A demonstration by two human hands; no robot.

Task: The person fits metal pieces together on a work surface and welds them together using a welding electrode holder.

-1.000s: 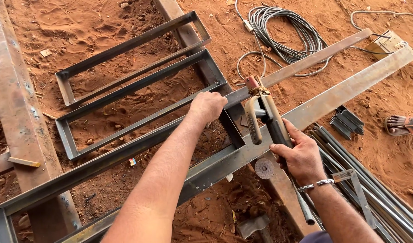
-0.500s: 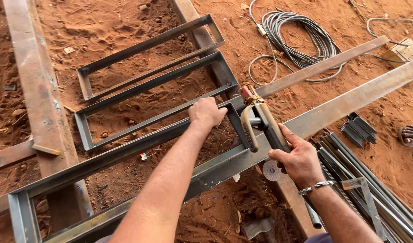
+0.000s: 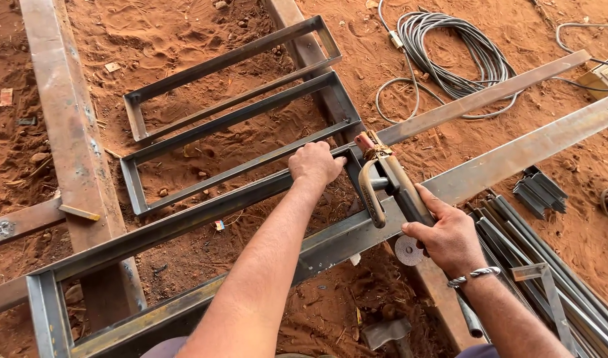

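Over red dirt, left hand (image 3: 315, 163) clasps steel frame (image 3: 184, 222); right hand (image 3: 443, 237) clamped on welding holder (image 3: 393, 184).

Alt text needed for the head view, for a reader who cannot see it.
Left hand rests on a long steel frame over red dirt, while the right hand grips a clamp-like tool at its crosspiece. Two smaller rectangular frames and a coiled cable lie beyond.

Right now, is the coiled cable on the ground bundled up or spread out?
Bundled. The grey cable lies in one tight oval of loops on the red dirt, with only a short tail curling loose toward the long steel bar.
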